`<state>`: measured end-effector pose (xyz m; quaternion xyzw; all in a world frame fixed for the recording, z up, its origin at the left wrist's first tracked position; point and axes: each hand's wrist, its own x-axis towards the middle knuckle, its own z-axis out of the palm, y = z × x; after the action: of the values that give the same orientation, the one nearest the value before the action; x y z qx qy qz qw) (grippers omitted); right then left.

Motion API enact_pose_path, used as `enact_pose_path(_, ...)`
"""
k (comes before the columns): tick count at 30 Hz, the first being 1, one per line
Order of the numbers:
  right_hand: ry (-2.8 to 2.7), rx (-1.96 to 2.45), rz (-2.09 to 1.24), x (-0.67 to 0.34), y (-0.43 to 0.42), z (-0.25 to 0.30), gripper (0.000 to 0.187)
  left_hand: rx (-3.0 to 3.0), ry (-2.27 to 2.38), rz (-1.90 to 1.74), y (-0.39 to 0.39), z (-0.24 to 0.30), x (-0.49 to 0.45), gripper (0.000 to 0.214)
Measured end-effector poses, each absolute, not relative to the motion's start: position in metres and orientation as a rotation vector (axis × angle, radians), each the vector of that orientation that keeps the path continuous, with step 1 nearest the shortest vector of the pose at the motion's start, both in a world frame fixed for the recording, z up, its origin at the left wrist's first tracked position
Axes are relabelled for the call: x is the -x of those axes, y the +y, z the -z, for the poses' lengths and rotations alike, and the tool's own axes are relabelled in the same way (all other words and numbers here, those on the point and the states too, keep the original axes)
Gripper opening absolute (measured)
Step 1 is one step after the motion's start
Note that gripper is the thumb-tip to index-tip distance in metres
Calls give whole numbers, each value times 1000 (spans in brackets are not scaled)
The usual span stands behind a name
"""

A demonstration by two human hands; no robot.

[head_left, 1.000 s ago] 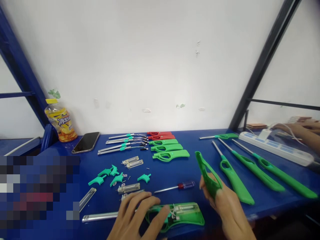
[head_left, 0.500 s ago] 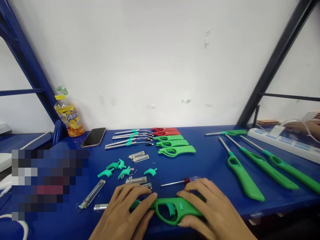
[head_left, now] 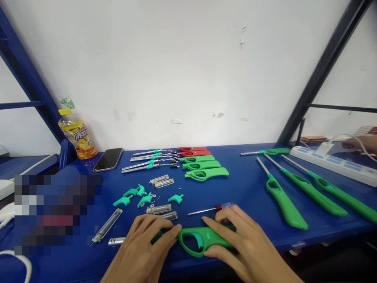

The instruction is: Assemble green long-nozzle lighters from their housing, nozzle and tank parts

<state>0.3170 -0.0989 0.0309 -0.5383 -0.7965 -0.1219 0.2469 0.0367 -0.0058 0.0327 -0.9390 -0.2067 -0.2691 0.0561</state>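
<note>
A green long-necked lighter (head_left: 193, 252) lies at the table's front edge, under both hands. My left hand (head_left: 147, 245) is closed around its neck end; the metal tube (head_left: 115, 241) sticks out to the left of the fingers. Thumb and fingers of my right hand (head_left: 238, 243) grip the handle just behind the trigger opening. Inside that opening a teal trigger (head_left: 198, 239) shows. Just beyond the right fingers lies a screwdriver (head_left: 203, 211) with a red and clear handle. Clear fuel tanks (head_left: 159, 209) lie beyond the left hand.
Teal triggers (head_left: 176, 198), another tank (head_left: 107, 226), metal tubes with wires (head_left: 141, 168) and red and green handle shells (head_left: 206, 173) lie on the blue table. Several whole lighters (head_left: 285, 204) and a power strip (head_left: 335, 163) are right. A phone (head_left: 108, 159) and bottle (head_left: 78, 135) stand left.
The trigger sits closer against the back of the lighter's opening, with less of a gap behind it. Both hands keep their hold; the whole view has shifted slightly.
</note>
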Motion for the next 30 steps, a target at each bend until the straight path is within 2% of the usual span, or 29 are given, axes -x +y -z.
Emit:
enact_pose_path(13, -2193, 1469, 529, -311, -103, -27, 46, 2829, -540, 911, -6, -35, -44, 51)
enact_pose_path(22, -2157, 1466, 521, -312, -111, -26, 48, 2842, -571, 769, -16, -35, -42, 54)
enact_pose_path(26, -2106, 1451, 501, -314, -112, -22, 46, 2696, -592, 699, -22, -37, -36, 43)
enact_pose_path(30, -2085, 1445, 426, -314, -113, -22, 40, 2426, -638, 888, -20, -37, -21, 37)
